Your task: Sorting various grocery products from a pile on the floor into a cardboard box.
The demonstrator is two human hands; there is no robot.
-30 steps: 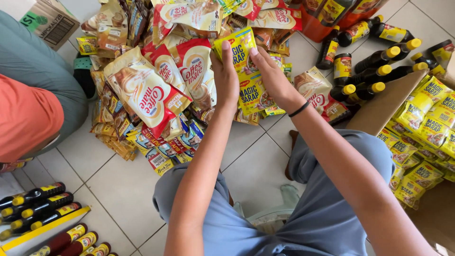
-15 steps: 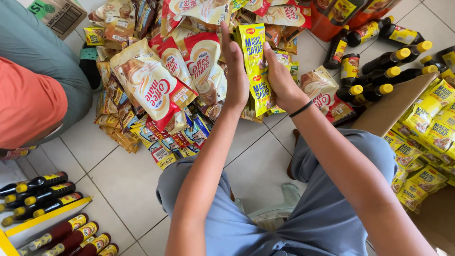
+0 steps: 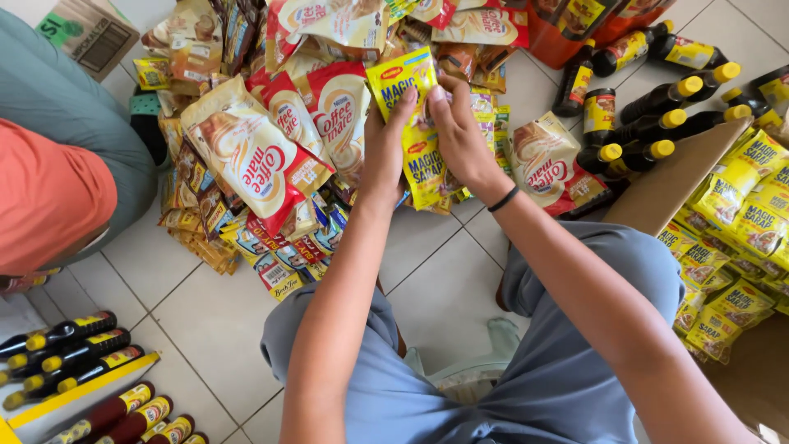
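I see a strip of yellow sachets held up between both hands above the heap of goods. The strip is bright yellow with a red oval mark and dark lettering, glossy, and it hangs down in joined packets; the lower packets fall in front of the pile and I cannot count them exactly. My left hand pinches the strip from the left side, the fingers pressed on the top packet. My right hand pinches it from the right side, fingertips near the upper edge, and a black band sits on that wrist.

Behind the strip lies a heap of creamer bags, cream and red, mixed with many small coffee sachets. To the right stand dark sauce bottles with yellow caps, and beside them an open cardboard box with more yellow sachets inside.

Everything lies on a floor of pale tiles with grey joints. At the lower left are more dark bottles, lying flat. At the left edge another person sits, with an orange sleeve and grey-green trousers. My own knees in grey-blue shorts fill the bottom of the view.
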